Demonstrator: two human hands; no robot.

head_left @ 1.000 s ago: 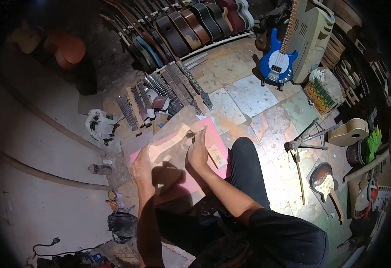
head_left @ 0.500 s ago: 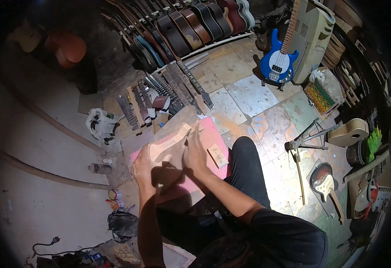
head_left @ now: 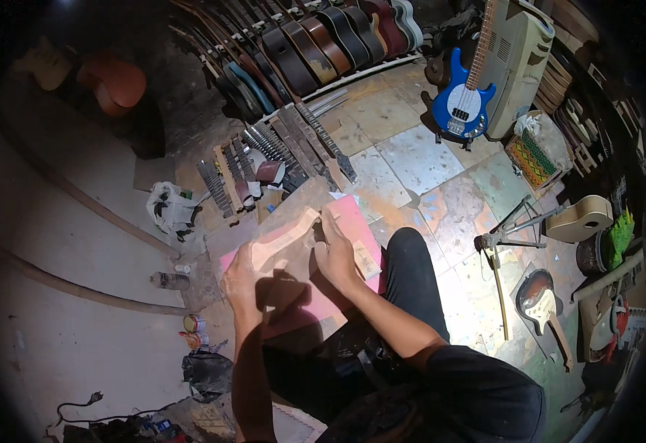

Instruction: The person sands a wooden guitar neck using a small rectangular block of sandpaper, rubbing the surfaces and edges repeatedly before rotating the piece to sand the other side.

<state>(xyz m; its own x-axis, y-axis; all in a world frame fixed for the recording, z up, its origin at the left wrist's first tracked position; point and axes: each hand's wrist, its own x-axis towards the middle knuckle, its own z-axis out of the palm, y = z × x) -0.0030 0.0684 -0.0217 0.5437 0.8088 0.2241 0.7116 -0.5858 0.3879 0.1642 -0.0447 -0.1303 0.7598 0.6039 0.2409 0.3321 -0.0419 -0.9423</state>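
A pale wooden piece [head_left: 282, 241], long and shaped like a neck, lies diagonally over a dusty pink board [head_left: 352, 221] at my lap. My left hand [head_left: 241, 284] is closed round its lower left end. My right hand [head_left: 335, 255] has its fingers pressed at the upper right end; whether they grip the wood or something smaller there is hard to see. A small flat wooden block [head_left: 367, 262] rests on the board just right of my right hand. Dark shadows of my hands fall across the board.
Beyond the board lie guitar necks and fretboards [head_left: 279, 151]. Behind stand a row of guitars [head_left: 315, 52] and a blue bass [head_left: 462, 111]. Right are a metal stand [head_left: 493, 240] and an unfinished guitar [head_left: 541, 303]. Left are cans [head_left: 194, 323], a bottle [head_left: 168, 280] and a plastic bag [head_left: 172, 210].
My right hand has shifted slightly along the upper right end, now partly covering the small block. The whole view has moved a little, with the scene appearing slightly further right.
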